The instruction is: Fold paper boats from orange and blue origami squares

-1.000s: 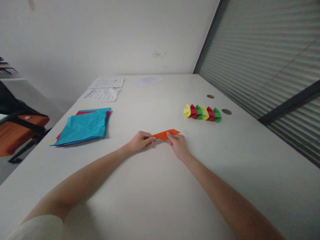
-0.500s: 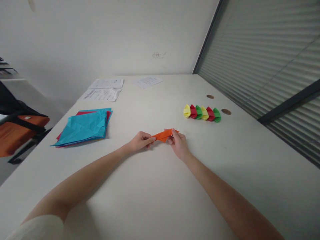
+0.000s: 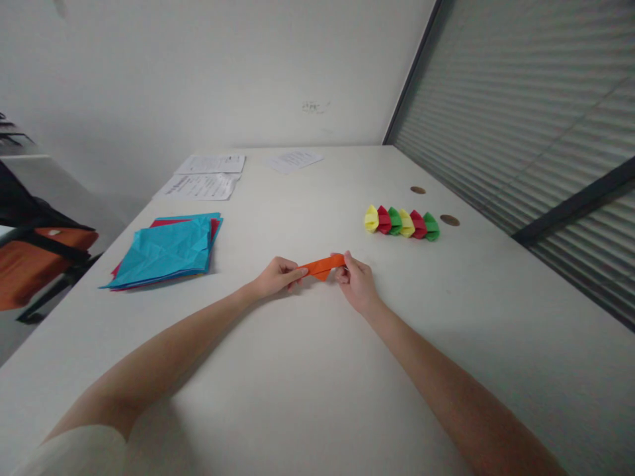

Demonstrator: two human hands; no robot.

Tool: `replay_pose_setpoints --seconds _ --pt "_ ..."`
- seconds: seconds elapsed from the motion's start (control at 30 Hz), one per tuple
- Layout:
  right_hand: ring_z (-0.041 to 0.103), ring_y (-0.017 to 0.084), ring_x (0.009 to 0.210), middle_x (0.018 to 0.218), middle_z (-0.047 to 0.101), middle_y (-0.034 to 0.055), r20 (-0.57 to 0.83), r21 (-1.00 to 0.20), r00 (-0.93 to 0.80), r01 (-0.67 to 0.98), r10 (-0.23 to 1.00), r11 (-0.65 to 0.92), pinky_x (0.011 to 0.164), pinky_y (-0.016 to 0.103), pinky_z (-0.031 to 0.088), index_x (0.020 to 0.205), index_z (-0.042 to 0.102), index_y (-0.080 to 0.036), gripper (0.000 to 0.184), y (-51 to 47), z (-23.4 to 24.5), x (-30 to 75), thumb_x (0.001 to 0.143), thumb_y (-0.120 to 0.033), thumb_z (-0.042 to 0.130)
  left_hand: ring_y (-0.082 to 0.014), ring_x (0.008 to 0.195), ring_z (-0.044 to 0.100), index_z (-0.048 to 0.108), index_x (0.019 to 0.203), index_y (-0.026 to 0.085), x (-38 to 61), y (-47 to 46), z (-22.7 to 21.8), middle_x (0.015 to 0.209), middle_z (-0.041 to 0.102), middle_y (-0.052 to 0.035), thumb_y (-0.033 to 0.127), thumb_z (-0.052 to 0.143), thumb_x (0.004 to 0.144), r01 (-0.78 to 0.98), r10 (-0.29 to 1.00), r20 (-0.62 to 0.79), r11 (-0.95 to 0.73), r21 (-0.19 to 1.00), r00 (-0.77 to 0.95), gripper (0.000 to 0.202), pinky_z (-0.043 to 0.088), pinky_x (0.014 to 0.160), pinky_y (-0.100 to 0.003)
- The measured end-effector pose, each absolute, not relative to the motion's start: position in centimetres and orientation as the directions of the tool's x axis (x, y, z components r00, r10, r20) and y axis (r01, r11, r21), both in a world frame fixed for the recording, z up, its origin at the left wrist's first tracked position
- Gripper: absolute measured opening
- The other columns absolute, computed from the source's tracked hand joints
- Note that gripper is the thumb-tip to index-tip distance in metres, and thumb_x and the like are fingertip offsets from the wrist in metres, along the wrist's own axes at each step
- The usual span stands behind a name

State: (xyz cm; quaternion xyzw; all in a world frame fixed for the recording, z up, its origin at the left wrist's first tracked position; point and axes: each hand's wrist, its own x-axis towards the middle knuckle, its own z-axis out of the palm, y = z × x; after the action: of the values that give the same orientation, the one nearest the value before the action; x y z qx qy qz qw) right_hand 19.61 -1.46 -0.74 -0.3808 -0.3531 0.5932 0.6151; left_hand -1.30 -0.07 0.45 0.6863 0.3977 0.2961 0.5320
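Note:
A strip of folded orange paper (image 3: pixel 320 266) is stretched between my two hands, just over the white table. Its lower edge shows a small pointed flap, and its right end looks bent over. My left hand (image 3: pixel 278 276) pinches the left end between thumb and fingers. At the right end, my right hand (image 3: pixel 356 281) grips the paper with the thumb on top and fingers curled beneath. Beyond my right hand, a row of folded paper pieces (image 3: pixel 401 223) in yellow, red and green lies on the table.
A stack of coloured paper sheets (image 3: pixel 169 251), light blue on top, lies to the left. Printed sheets (image 3: pixel 201 186) rest at the far left, with another printed page (image 3: pixel 294 161) at the back. Two round holes (image 3: pixel 450 220) mark the right side, near the window blinds (image 3: pixel 536 99).
The right end of the orange paper, which stuck out past my right thumb, is now folded over. My right hand has shifted slightly right; my left hand keeps its pinch.

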Motion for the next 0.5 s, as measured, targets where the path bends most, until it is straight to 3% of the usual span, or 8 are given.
replay_pose_setpoints --seconds 0.23,0.5 --pt "0.028 0.006 0.046 0.048 0.041 -0.0055 -0.009 -0.909 0.022 -0.418 1.000 0.001 0.045 0.026 0.020 0.065 0.069 -0.015 0.047 -1.72 -0.54 19.38 0.069 -0.062 0.073 -0.0048 0.040 0.037 0.057 0.055 0.011 -1.24 -0.17 0.57 0.044 0.052 0.0007 0.058 0.062 0.081 0.224 0.856 -0.033 -0.098 0.970 0.516 0.053 0.025 0.042 -0.020" --pt "0.030 0.006 0.046 0.050 0.046 -0.0042 -0.047 -0.888 0.027 -0.459 0.999 -0.029 0.043 0.025 0.021 0.072 0.071 -0.014 0.047 -1.72 -0.16 19.47 0.068 -0.061 0.074 -0.0052 0.040 0.038 0.059 0.057 0.011 -1.31 0.03 0.28 0.046 0.054 -0.0003 0.059 0.060 0.082 0.229 0.852 -0.026 -0.111 0.967 0.523 0.054 0.026 0.043 -0.021"
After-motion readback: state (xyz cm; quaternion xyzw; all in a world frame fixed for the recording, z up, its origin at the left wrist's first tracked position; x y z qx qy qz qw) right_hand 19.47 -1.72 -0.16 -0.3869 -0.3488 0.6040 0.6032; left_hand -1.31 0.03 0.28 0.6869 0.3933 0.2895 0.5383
